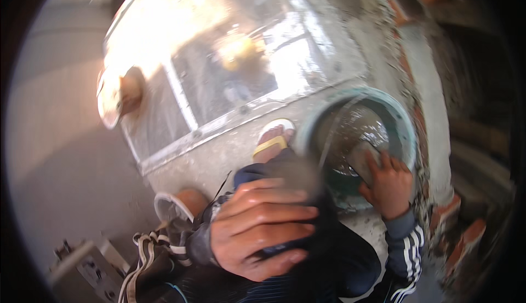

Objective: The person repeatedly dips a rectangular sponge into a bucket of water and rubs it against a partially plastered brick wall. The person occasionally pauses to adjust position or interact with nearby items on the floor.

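Observation:
My right hand (392,185) reaches into a teal bucket (412,133) on the right, its fingers closed on a flat grey-brown piece (361,159). Whether that piece is a sponge or a block I cannot tell. It touches the murky water (359,130), which glints and looks disturbed. Closer to the camera, my left hand (263,229) has its fingers bent around something dark. A blurred dark shape beside it hides what lies there. A thin pale line or rod crosses the bucket's opening.
My foot in a yellow-strapped sandal (268,144) stands left of the bucket. Beyond lies a shiny wet panel or window frame (183,97) with bright reflections. A hard hat (118,97) and a pale bucket (175,207) are on the left. Broken bricks (463,242) line the right.

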Action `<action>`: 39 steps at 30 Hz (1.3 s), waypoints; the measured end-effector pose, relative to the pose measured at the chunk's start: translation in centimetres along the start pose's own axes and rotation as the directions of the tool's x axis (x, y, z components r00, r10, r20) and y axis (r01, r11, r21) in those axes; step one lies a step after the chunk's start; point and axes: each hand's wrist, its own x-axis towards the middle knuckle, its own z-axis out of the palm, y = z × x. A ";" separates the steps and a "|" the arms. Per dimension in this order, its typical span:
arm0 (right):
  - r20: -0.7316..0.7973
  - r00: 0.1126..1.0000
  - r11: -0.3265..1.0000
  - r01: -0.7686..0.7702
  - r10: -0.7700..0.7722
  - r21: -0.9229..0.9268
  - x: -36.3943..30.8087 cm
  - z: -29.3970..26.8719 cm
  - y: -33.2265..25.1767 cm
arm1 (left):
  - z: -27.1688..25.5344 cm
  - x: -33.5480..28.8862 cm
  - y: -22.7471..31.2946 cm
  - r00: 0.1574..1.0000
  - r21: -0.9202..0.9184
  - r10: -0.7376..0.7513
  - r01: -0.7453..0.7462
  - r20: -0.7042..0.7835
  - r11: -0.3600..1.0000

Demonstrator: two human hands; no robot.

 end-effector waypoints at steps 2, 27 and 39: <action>0.079 0.997 0.998 0.015 -0.020 0.068 0.3 0.2 0.3 | 0.7 -0.6 -0.4 0.988 -0.169 -0.033 0.007 -0.151 0.986; -0.081 0.983 0.950 0.180 -0.164 0.256 3.9 -0.8 -0.5 | -0.4 -41.9 -14.3 0.381 0.630 -0.583 0.712 -0.718 -0.310; -0.160 0.982 0.931 0.145 -0.096 0.334 1.0 1.4 2.6 | -5.1 -59.3 -11.3 -0.077 0.292 -0.354 0.420 -0.932 -0.859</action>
